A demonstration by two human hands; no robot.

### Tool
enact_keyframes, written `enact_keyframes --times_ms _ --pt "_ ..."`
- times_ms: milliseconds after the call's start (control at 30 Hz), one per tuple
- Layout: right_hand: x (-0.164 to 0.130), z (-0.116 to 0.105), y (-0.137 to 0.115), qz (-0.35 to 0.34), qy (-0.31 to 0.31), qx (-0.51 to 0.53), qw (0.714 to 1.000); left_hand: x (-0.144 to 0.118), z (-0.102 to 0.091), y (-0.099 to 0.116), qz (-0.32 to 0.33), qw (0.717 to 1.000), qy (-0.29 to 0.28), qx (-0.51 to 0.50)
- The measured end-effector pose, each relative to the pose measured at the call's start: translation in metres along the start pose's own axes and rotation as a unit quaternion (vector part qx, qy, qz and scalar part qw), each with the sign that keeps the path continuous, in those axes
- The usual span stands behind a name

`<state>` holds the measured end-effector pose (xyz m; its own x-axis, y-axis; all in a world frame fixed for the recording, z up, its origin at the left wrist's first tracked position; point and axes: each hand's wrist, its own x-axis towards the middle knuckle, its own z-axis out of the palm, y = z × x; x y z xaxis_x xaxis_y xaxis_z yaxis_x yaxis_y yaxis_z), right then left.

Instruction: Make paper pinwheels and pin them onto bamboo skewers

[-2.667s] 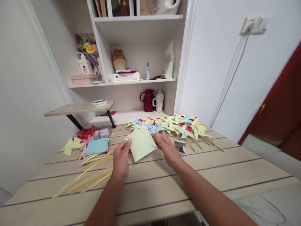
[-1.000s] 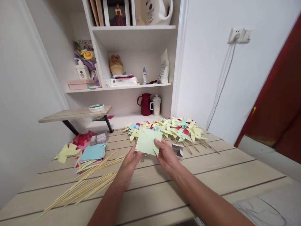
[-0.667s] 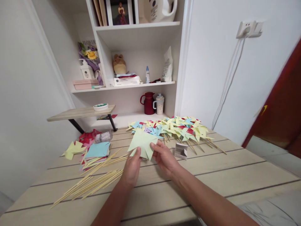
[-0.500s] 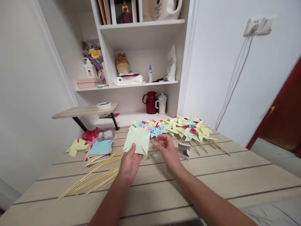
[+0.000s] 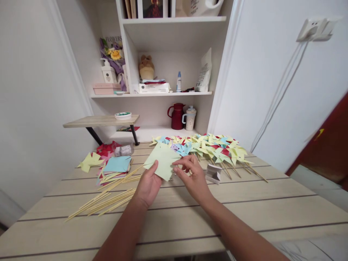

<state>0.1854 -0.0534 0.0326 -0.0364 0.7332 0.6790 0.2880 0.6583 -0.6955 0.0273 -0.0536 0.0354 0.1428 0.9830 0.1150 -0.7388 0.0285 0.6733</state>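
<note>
Both hands meet above the middle of the wooden table [image 5: 244,203]. From the head view, the left hand [image 5: 148,185] pinches a pale green paper square [image 5: 161,164] by its near edge, thumb on top. Touching the square's right side, the right hand [image 5: 193,178] has its fingers loosely curled. Wooden sticks [image 5: 106,201] lie left; finished pinwheels [image 5: 212,146] lie far right.
</note>
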Motion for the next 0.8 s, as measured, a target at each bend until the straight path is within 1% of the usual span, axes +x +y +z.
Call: enact_keyframes --times_ms 100,233,400,500,667,800 --pt "0.000 0.001 0.005 -0.005 -0.002 -0.022 1.000 0.000 0.000 0.000 -0.028 1.000 0.002 0.000" --pt "-0.002 0.003 0.008 -0.058 0.000 -0.061 0.996 0.001 -0.001 0.000 -0.035 0.999 -0.003 -0.010" --pt "-0.006 0.005 0.005 -0.102 -0.019 -0.124 0.987 0.001 -0.001 -0.001 -0.041 0.998 -0.049 -0.025" --pt "-0.009 0.007 0.003 -0.116 -0.037 -0.148 0.981 0.000 0.000 -0.001 -0.046 0.996 -0.064 -0.032" --pt "-0.014 0.010 0.001 -0.114 -0.081 -0.137 0.981 -0.002 0.003 0.001 -0.053 0.996 -0.063 -0.037" --pt "-0.013 0.011 0.001 -0.102 -0.081 -0.096 0.987 -0.004 0.004 0.000 -0.065 0.994 -0.076 -0.034"
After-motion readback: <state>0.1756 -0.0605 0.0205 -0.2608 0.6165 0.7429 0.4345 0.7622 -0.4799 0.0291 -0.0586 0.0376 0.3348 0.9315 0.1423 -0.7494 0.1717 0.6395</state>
